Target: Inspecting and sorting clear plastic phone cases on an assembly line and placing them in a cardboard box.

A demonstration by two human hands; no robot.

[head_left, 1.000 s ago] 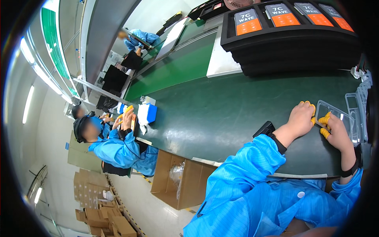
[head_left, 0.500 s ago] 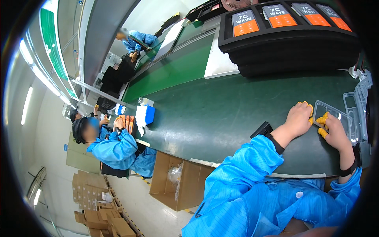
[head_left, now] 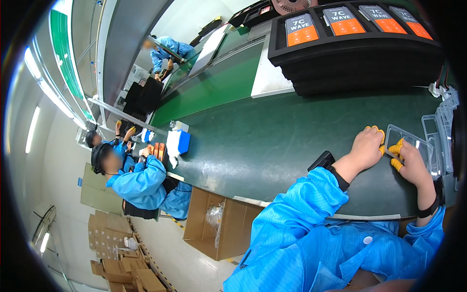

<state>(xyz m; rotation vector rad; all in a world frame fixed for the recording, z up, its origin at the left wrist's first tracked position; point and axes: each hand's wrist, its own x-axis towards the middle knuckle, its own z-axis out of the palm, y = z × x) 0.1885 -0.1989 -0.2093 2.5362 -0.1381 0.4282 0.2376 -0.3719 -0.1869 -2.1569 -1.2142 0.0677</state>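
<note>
At the bench's right side, a clear plastic tray [head_left: 421, 144] with a rounded rim lies between my hands. My left hand [head_left: 366, 150], in yellow finger cots, is curled at the tray's left edge with its thumb against it. My right hand [head_left: 412, 164], also in yellow finger cots, pinches the tray's near-left corner between thumb and fingers. Part of the tray is hidden behind that hand. Beside it, to the right, more clear plastic trays [head_left: 443, 127] stand in a loose row.
A tall stack of black trays [head_left: 360, 73] holds grey-and-orange boxes at the far right. The green bench [head_left: 253, 141] runs leftward to a blue box [head_left: 184, 141] with white tissue. Co-workers in blue sit and stand along it. An open carton [head_left: 233, 233] stands below the front edge.
My hands and the tray stay almost exactly in place. On the left, co-workers have shifted their arms, and the far one leans lower toward the black trays.
</note>
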